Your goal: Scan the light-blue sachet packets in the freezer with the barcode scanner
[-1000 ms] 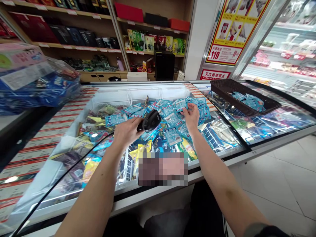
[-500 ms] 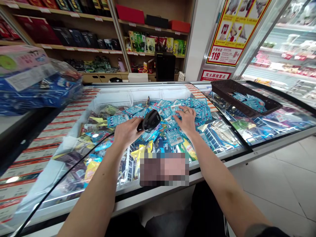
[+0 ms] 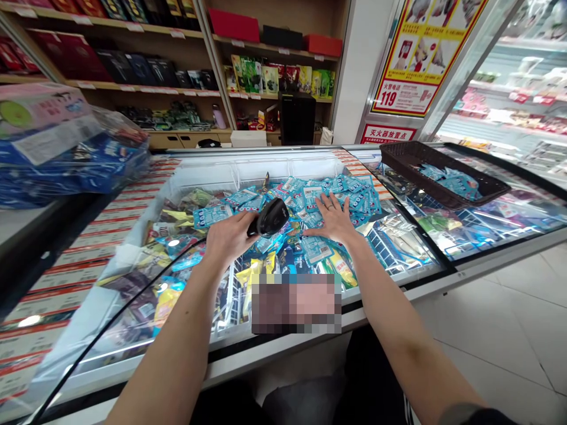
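A black handheld barcode scanner [image 3: 272,217] is gripped in my left hand [image 3: 230,236], its head tilted over the blue packets. From its handle a black cable runs down to the lower left. My right hand [image 3: 334,221] lies with fingers spread over the pile of small blue packets [image 3: 354,195]. One blue packet [image 3: 317,249], barcode side up, lies just below my right thumb. The packets rest on the glass top [image 3: 398,254] of a chest freezer, where they overlap each other. Wrapped ice creams [image 3: 252,271] show through the glass beneath.
A dark brown basket [image 3: 443,177] with several blue packets stands on the freezer at the right. Plastic-wrapped boxes [image 3: 71,147] are stacked at the left. Price labels [image 3: 62,277] line the freezer's left side. Behind are stocked shelves [image 3: 146,88]; a blurred patch covers the front edge.
My right hand has spread its fingers and moved slightly down toward the barcode packet, which has shifted a little right. The left hand and scanner stay nearly still.
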Action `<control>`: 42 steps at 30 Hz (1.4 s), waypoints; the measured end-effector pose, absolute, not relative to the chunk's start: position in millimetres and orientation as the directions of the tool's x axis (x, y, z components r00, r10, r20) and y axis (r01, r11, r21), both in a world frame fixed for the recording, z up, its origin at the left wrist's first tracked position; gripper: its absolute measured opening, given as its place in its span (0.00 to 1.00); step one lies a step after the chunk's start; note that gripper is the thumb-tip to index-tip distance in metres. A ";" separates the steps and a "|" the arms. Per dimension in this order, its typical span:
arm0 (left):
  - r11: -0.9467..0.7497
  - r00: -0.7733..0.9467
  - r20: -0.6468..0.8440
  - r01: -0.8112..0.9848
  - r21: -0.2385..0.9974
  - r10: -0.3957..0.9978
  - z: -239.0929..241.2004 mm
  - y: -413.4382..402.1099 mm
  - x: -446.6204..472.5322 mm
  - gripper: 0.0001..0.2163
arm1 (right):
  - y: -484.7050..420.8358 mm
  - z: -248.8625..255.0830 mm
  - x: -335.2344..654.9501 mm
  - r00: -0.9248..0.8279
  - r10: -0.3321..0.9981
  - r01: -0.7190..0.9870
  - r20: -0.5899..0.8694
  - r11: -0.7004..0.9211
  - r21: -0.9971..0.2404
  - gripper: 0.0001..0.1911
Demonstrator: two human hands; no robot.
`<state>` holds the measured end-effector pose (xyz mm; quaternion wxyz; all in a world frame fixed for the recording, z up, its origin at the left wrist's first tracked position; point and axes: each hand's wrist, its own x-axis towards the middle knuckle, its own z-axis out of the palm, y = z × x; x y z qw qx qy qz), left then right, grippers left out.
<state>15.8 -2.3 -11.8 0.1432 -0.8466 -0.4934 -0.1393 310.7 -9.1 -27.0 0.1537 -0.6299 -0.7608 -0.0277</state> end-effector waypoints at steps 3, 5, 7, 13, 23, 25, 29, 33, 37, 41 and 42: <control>-0.480 0.484 0.374 0.870 -0.111 0.791 -11.8 -3.2 16.7 0.17 | -8.6 -24.8 313.9 -0.142 0.964 0.975 0.227 0.175 -0.136 0.50; -0.485 0.489 0.374 0.867 -0.112 0.788 -11.9 -3.7 16.9 0.17 | -7.4 -24.7 315.5 -0.117 0.964 0.981 0.239 0.150 -0.125 0.45; -0.485 0.492 0.372 0.866 -0.119 0.787 -11.8 -4.1 16.8 0.17 | -5.7 -25.9 316.7 -0.091 0.959 0.985 0.270 0.126 -0.116 0.42; -0.477 0.489 0.375 0.869 -0.131 0.787 -11.2 -4.1 15.4 0.17 | -2.0 -31.1 317.7 -0.041 0.928 0.989 0.369 0.090 -0.116 0.37; -0.443 0.434 0.414 0.893 -0.080 0.800 -11.7 -3.4 4.9 0.17 | -4.8 -25.6 302.6 -0.057 0.840 0.959 0.540 0.197 -0.205 0.22; -0.407 0.394 0.417 0.911 -0.060 0.819 -10.4 -3.4 1.0 0.17 | -5.5 -24.2 296.1 -0.122 0.834 0.937 0.539 0.276 -0.216 0.20; -0.369 0.360 0.402 0.928 -0.058 0.842 -2.5 -3.8 -6.6 0.17 | -6.7 -20.0 280.4 -0.277 0.820 0.885 0.501 0.420 -0.200 0.17; -0.353 0.345 0.436 0.933 -0.066 0.831 2.1 -5.4 -16.4 0.17 | -10.1 -12.9 260.3 -0.326 0.839 0.882 0.436 0.436 -0.178 0.17; -0.296 0.270 0.465 0.955 -0.020 0.843 -5.9 -7.7 -27.0 0.18 | -14.0 -8.3 237.3 -0.347 0.873 0.908 0.342 0.404 -0.109 0.26; -0.340 0.318 0.420 0.940 -0.024 0.850 -13.1 -10.0 -32.3 0.17 | -13.9 -12.9 217.3 -0.301 0.897 0.931 0.324 0.349 -0.101 0.38; -0.355 0.337 0.407 0.934 -0.034 0.849 -13.4 -10.5 -33.0 0.17 | -13.0 -15.3 214.0 -0.290 0.899 0.934 0.329 0.340 -0.108 0.39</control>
